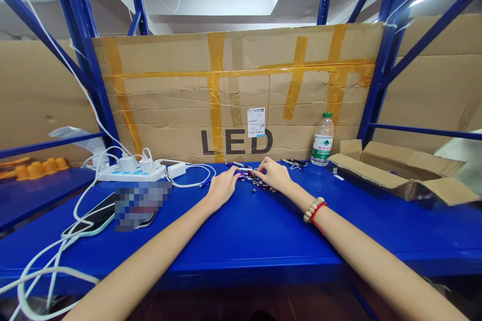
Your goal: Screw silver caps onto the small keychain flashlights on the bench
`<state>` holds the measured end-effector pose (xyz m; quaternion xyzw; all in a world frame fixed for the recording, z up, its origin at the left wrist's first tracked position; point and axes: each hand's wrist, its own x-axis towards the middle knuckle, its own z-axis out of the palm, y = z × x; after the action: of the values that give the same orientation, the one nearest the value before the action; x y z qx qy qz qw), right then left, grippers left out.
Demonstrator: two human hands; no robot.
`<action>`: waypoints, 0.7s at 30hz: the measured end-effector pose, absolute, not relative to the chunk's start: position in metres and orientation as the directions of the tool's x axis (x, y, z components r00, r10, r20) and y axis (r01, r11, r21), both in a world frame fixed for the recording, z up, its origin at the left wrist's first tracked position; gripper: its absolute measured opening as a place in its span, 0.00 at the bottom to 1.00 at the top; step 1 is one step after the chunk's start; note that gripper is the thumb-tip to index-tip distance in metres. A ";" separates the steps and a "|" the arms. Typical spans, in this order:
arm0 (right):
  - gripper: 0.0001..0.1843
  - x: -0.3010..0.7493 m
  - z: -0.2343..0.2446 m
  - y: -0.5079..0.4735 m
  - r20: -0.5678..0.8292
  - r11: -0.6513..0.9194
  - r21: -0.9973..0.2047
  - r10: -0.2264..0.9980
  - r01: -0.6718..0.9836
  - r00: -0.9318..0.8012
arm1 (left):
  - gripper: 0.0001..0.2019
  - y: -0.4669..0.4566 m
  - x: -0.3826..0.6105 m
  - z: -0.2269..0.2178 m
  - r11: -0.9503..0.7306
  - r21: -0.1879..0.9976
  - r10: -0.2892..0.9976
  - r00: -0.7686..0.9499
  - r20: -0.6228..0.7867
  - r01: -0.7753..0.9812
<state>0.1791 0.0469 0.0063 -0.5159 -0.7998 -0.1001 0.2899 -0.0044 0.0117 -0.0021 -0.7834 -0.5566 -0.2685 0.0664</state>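
Observation:
Both arms reach forward over the blue shelf top to a small cluster of shiny little parts [259,184]. My left hand [223,188] is closed, its fingertips at the cluster's left side by a slim purple piece. Bent and closed, my right hand [274,174] has thumb and fingertips over the right side of the same parts. What either hand grips is too small to name. Pen-like sticks [234,164] lie just behind the hands, and a blue one [205,184] lies left of the left hand. Dark small items [294,164] lie behind and right of the right hand.
A white power strip [131,173] with chargers and tangled cables stands left, near a phone [92,218]. At the right are a water bottle [323,140] and an open cardboard box [395,168]. A large cardboard panel [173,110] closes the back between blue posts.

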 end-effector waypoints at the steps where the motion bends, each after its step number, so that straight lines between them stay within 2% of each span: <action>1: 0.15 0.180 0.007 0.047 0.553 0.407 -0.104 0.782 0.907 -0.287 | 0.12 0.012 -0.004 -0.002 -0.360 0.184 0.838 0.230 0.494 0.915; 4: 0.13 0.183 0.007 0.049 0.530 0.335 -0.046 0.807 0.941 -0.261 | 0.12 0.012 -0.004 -0.002 -0.336 0.173 0.854 0.222 0.470 0.926; 7: 0.11 0.183 0.006 0.049 0.519 0.318 -0.058 0.819 0.946 -0.244 | 0.13 0.013 -0.004 -0.003 -0.326 0.166 0.866 0.224 0.446 0.931; 15: 0.11 0.163 0.000 0.039 0.471 0.396 -0.107 0.828 0.912 -0.304 | 0.13 0.011 -0.003 -0.003 -0.354 0.125 0.844 0.259 0.469 0.927; 21: 0.16 0.157 0.004 0.033 0.481 0.433 -0.149 0.817 0.889 -0.318 | 0.13 0.008 -0.002 -0.002 -0.362 0.113 0.848 0.277 0.453 0.925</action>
<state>0.1569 0.0326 0.0040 -0.5276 -0.8085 -0.0716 0.2506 -0.0023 0.0080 -0.0016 -0.7943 -0.5580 -0.2244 0.0863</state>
